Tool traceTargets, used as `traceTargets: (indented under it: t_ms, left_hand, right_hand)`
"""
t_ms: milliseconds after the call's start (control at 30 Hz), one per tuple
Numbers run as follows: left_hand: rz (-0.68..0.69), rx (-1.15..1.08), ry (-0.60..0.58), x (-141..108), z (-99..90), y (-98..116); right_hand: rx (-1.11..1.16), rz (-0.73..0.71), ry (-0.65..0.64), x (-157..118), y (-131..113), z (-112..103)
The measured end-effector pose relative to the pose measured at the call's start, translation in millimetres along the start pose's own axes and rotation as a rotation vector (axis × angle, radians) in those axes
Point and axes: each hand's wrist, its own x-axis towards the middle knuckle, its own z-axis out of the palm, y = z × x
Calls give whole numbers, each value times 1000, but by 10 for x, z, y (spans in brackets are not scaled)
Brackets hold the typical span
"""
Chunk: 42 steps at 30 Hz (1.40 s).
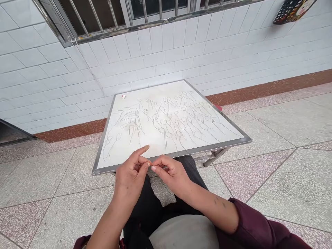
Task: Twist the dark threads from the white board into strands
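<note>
My left hand (132,171) and my right hand (172,173) meet just in front of the near edge of a white-topped table (153,141). Thumb and forefinger of each hand are pinched together, fingertips almost touching. A tiny orange-red spot shows at the left fingertips; what is pinched there is too small to make out. Many thin dark wires or threads, each with a loop (198,134) at one end and a loose tail, lie spread over the tabletop. Bent lengths without clear loops (131,119) lie toward the left side.
A small white-and-red item (123,97) sits at the table's far left corner. The table has a grey metal rim (103,138) and stands by a white tiled wall (155,52) with a barred window (116,15). A patterned bag (293,12) hangs at upper right.
</note>
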Motion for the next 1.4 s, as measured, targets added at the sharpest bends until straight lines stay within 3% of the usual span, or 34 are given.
traceTargets:
  t_ms: [167,333,533,833,1233,1400]
  left_hand:
    - [-25,-66,2,19,9,14]
    - [-33,-46,36,44,-32,64]
    - [-37,-28,-33,42,-44,94]
    - [-72,-103,1,78,-11,106]
    - [-76,-46,29,123,-55,151]
    - [-56,3,12,129,-84,159]
  right_hand:
    - [-157,-122,4,1,-11,6]
    - [-107,-57,14,6,-1,13]
    - [-73,-59,32,3,5,26]
    - [-322,-196,-35,-11,60,36]
    - [-117,-76,-6,-5,-1,47]
    - [72,91,-74,27,-27,23]
